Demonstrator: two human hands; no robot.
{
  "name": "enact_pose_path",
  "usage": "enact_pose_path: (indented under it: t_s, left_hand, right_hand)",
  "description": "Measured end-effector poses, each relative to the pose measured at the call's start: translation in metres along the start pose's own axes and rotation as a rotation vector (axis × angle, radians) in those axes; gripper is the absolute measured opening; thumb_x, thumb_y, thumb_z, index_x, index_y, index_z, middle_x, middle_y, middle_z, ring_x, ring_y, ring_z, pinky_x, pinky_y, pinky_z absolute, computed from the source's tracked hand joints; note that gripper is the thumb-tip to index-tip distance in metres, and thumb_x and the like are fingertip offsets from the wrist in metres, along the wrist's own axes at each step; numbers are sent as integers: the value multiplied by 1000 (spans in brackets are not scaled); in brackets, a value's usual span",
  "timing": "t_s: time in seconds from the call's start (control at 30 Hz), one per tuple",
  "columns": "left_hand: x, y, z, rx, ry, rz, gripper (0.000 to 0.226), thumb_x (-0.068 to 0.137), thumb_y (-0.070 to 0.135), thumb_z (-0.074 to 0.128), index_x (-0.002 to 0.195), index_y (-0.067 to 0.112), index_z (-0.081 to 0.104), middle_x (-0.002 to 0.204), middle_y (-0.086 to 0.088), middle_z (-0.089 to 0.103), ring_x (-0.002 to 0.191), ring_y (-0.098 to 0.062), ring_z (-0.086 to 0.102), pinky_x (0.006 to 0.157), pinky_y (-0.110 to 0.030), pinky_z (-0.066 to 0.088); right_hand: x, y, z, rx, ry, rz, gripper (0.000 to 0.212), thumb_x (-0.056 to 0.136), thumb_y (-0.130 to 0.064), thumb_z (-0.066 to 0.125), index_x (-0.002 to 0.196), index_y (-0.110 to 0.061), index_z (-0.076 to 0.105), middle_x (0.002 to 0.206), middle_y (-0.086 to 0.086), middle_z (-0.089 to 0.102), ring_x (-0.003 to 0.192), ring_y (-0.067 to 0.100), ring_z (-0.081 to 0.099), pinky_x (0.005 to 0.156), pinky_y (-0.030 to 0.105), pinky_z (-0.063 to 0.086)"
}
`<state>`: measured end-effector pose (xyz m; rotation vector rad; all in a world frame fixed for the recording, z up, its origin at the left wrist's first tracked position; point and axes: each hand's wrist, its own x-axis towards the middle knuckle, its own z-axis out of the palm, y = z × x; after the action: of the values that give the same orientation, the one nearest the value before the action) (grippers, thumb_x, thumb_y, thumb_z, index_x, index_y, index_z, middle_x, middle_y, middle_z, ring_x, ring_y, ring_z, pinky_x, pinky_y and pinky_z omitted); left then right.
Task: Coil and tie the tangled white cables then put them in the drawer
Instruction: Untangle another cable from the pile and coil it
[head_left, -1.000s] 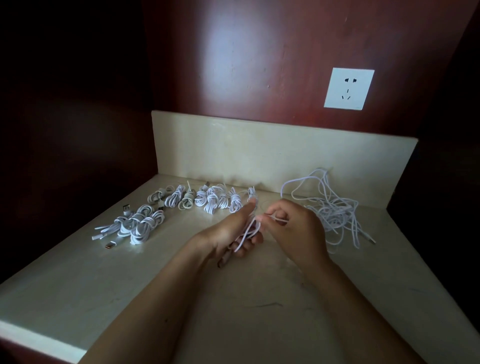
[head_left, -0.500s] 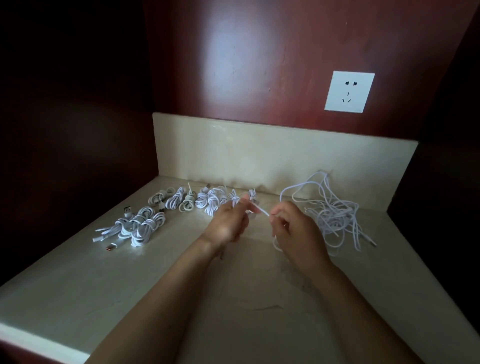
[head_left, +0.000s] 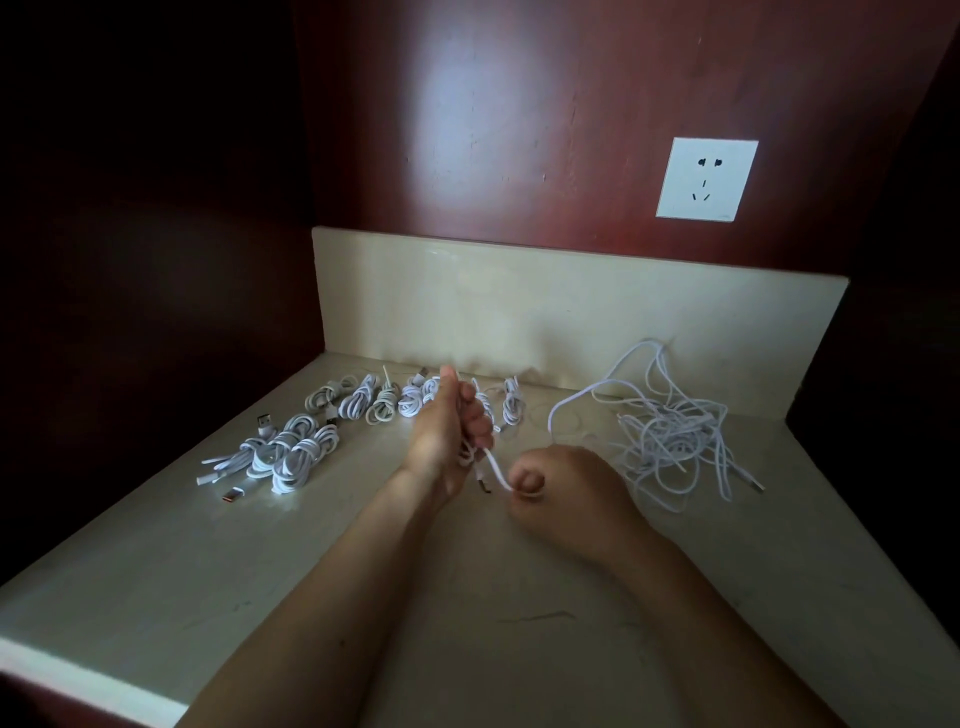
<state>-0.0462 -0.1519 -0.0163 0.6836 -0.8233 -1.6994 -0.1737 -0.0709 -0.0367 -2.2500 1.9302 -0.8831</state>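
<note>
Nearest the camera, above the countertop (head_left: 260, 597), the right hand (head_left: 561, 488) has its fingers curled tight and pinches one white cable (head_left: 496, 467). This strand runs diagonally up and left into the left hand (head_left: 444, 431), whose fingers close round the cable's bundled loops. Farther back, tied coils (head_left: 296, 452) lie to the left. The tangled pile (head_left: 670, 436) lies to the right, apart from both hands.
</note>
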Motion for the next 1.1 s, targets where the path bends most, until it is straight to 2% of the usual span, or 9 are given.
enact_pose_path:
  t_s: [0.07,0.23,0.33,0.43,0.57,0.67,0.8,0.93,1.1]
  left_hand:
    - [3,7,-7,26,74,93,43,105,42,29,67,22,33,43,11,22,32,-3,18,32,-15,15]
    - [6,10,-17,336,185,148,41,103,28,41,63,22,32,48,6,26,34,-5,19,37,-15,15]
    - [3,7,-11,474,70,-5,30,95,23,31,65,24,30,53,7,26,37,-7,18,38,-17,13]
    - [-1,3,-7,505,-68,-132,26,91,24,25,67,23,35,55,7,31,46,-11,23,44,-23,17]
    - [-4,-2,-6,533,-249,-248,35,101,24,30,73,15,47,56,3,47,42,-8,36,40,-19,28]
    - [-8,-2,-4,649,-345,-260,32,102,26,33,81,13,54,59,3,52,42,-6,39,39,-17,29]
    - [-12,-1,-2,761,-373,-319,31,98,24,32,79,16,55,54,5,48,40,-5,30,38,-16,21]
    - [-15,0,1,733,-412,-410,28,93,25,31,76,18,52,51,5,37,40,-6,22,36,-16,15]
    - [-17,1,4,678,-531,-485,45,97,41,20,70,17,48,47,7,29,37,-4,19,35,-13,13]
  right_hand:
    - [0,1,-1,20,-83,-54,12,69,-35,57,72,-27,66,69,-7,65,65,10,57,60,25,42]
    - [1,-9,-11,480,-123,43,14,86,-17,68,73,-21,72,64,-3,69,59,5,66,60,19,50]
    - [4,-15,-16,621,-62,15,21,93,-10,62,74,-17,66,60,6,66,60,14,65,65,25,51]
    - [5,-15,-15,783,-20,91,13,96,-6,57,85,-9,63,51,2,57,47,20,58,53,24,48]
    - [5,-16,-24,902,72,175,5,93,-5,62,91,0,63,44,-5,53,34,15,47,44,28,51]
    - [5,-16,-28,1091,111,279,20,94,-8,61,91,12,60,43,-5,48,40,11,52,53,29,56]
    - [10,-11,-28,1424,93,396,21,101,-15,48,91,-1,61,45,-5,30,36,9,37,43,21,42]
    - [11,0,-27,1297,91,385,25,104,-20,42,97,-5,61,45,-5,27,33,5,21,35,15,19]
    - [13,3,-21,1068,189,435,27,104,-20,42,90,-8,62,45,-5,26,34,5,20,36,14,17]
